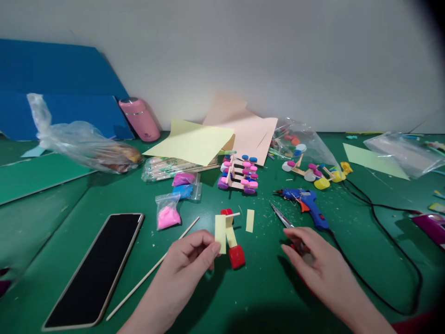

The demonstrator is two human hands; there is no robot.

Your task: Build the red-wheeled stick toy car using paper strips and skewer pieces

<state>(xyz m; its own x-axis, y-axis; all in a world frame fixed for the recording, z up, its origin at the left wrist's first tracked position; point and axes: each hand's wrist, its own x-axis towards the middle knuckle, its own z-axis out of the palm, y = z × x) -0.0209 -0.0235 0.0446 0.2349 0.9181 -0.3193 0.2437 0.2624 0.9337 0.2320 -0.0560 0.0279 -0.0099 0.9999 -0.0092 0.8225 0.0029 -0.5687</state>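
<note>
My left hand (191,264) pinches a pale yellow paper strip (219,232) upright between thumb and fingers. Just behind the strip is a small piece with red blocks (237,257) at its ends, joined by a yellow strip, with a thin white stick across it. Another small yellow strip (250,221) lies to its right. My right hand (313,260) hovers over the scissors (282,216), thumb and index finger apart. The scissors' blades point away to the left; their red handles are mostly hidden under that hand, and whether the fingers touch them is unclear.
A blue glue gun (309,204) lies at the right, its black cord (375,218) looping over the table. Small wheeled models (239,174) stand at the back centre. Bags of pink clay (168,215), a wooden stick (153,269) and a phone (95,271) are left.
</note>
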